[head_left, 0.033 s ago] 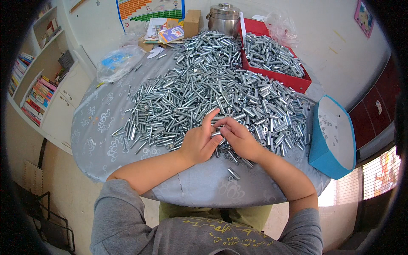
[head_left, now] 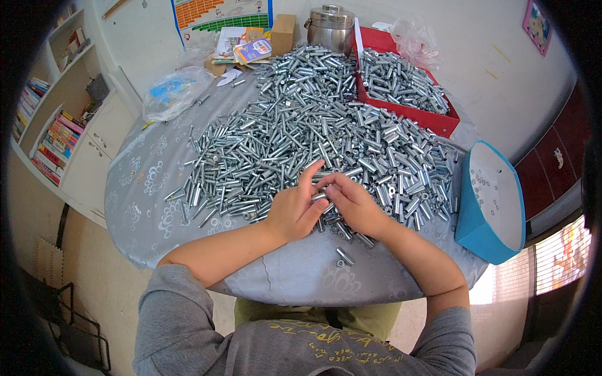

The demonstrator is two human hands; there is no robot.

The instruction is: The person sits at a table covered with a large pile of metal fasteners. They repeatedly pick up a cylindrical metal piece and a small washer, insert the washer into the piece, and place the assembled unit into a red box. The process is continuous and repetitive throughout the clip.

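Observation:
Both my hands meet at the near edge of a big heap of short silver metal sleeves [head_left: 269, 138] on the table. My left hand [head_left: 293, 210] has its index finger raised, and a metal sleeve [head_left: 318, 197] shows between its thumb and fingers. Curled and pinched at that sleeve's far end is my right hand [head_left: 357, 205]; what its fingertips hold is hidden. Several sleeves lie beneath the hands. Nearer me, a loose sleeve [head_left: 344, 255] rests on the cloth beside a small ring-like piece [head_left: 340, 264].
A red box [head_left: 411, 114] full of sleeves stands at the back right. At the right edge is a blue bin [head_left: 486, 244] with small rings inside. A steel pot [head_left: 330, 31], a cardboard box [head_left: 283, 34], booklets [head_left: 253, 50] and a plastic bag [head_left: 177, 94] line the back.

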